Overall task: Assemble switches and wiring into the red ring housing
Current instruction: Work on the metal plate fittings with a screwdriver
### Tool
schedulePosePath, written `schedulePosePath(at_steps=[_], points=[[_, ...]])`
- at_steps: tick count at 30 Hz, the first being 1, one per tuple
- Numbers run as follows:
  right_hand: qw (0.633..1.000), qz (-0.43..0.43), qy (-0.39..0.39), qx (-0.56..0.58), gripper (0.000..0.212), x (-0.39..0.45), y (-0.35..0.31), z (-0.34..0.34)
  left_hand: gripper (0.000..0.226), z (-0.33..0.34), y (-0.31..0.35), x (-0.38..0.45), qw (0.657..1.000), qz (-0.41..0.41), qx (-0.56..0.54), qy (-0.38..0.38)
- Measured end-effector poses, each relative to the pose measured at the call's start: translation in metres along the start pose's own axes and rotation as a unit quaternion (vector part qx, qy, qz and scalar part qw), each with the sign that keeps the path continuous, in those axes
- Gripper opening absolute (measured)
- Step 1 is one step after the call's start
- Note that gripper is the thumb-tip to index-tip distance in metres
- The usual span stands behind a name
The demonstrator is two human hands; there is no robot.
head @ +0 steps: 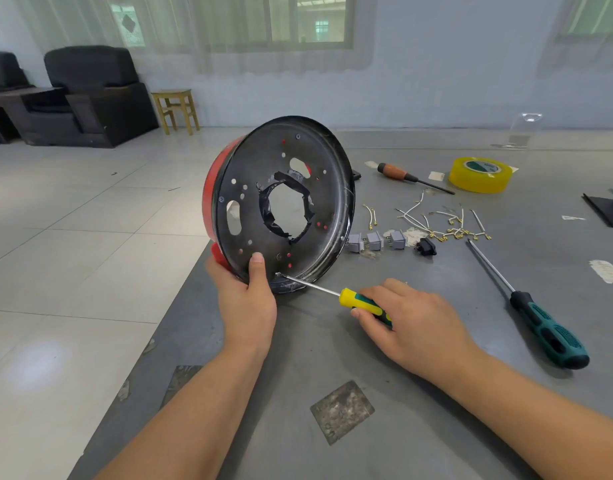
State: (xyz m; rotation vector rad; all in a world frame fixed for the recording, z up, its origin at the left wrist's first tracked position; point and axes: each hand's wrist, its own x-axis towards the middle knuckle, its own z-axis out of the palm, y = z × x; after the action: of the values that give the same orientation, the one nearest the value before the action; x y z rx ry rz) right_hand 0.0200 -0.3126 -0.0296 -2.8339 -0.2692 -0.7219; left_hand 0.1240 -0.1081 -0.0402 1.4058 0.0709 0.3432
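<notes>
Right hand (407, 317) fingers are pinching the yellow screwdriver (362, 304), tip at the red ring housing's (281, 202) 6 o'clock rim; left hand (248, 296) is gripping it upright on the worktop (419, 393). Keep the tip seated square, I'd say.

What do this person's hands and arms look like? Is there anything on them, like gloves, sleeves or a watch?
Both are bare. The left hand and right hand wear no gloves and show no rings. No sleeve reaches either forearm as far as the picture shows, and neither wrist carries a watch or band. The nails look short and plain.
</notes>
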Motion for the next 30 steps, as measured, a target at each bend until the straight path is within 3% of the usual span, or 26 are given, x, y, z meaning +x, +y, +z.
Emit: schedulePosePath(at_steps=[3,15,18,21,22,23,24,25,26,27,28,29,30], points=[[0.998,-0.014,0.025,-0.050,0.048,0.000,-0.007,-0.002,0.053,0.000,-0.001,0.000,0.999,0.025,0.021,0.004],[0.980,-0.077,0.071,-0.167,0.023,0.000,-0.009,-0.008,0.044,0.000,-0.008,0.000,0.996,0.062,0.070,0.001],[0.990,-0.056,0.068,-0.113,0.027,0.000,-0.012,-0.008,0.046,-0.001,-0.007,0.000,0.996,0.054,0.069,0.000],[0.995,0.078,-0.040,0.048,0.038,0.005,-0.017,-0.010,0.041,-0.001,-0.006,-0.001,0.994,0.061,0.085,-0.009],[0.976,0.142,-0.088,0.139,0.042,0.008,-0.018,-0.012,0.040,0.000,-0.006,-0.002,0.994,0.062,0.090,-0.013],[0.931,0.221,-0.129,0.260,0.044,0.012,-0.018,-0.013,0.040,0.000,-0.006,-0.003,0.994,0.064,0.092,-0.017],[0.851,0.310,-0.171,0.388,0.045,0.014,-0.016,-0.015,0.040,0.000,-0.006,-0.004,0.993,0.066,0.093,-0.019],[0.745,0.387,-0.216,0.499,0.044,0.016,-0.013,-0.018,0.040,0.001,-0.005,-0.005,0.993,0.069,0.092,-0.020],[0.638,0.441,-0.255,0.578,0.044,0.017,-0.013,-0.022,0.040,0.001,-0.005,-0.005,0.993,0.072,0.091,-0.022],[0.556,0.469,-0.280,0.626,0.043,0.017,-0.013,-0.026,0.040,0.001,-0.004,-0.006,0.993,0.074,0.091,-0.024],[0.516,0.474,-0.294,0.651,0.040,0.017,-0.012,-0.028,0.039,0.001,-0.004,-0.006,0.992,0.076,0.092,-0.025],[0.509,0.465,-0.298,0.660,0.037,0.017,-0.011,-0.029,0.039,0.002,-0.004,-0.007,0.992,0.078,0.093,-0.025],[0.526,0.452,-0.293,0.658,0.035,0.018,-0.012,-0.029,0.039,0.002,-0.004,-0.006,0.992,0.078,0.092,-0.023]])
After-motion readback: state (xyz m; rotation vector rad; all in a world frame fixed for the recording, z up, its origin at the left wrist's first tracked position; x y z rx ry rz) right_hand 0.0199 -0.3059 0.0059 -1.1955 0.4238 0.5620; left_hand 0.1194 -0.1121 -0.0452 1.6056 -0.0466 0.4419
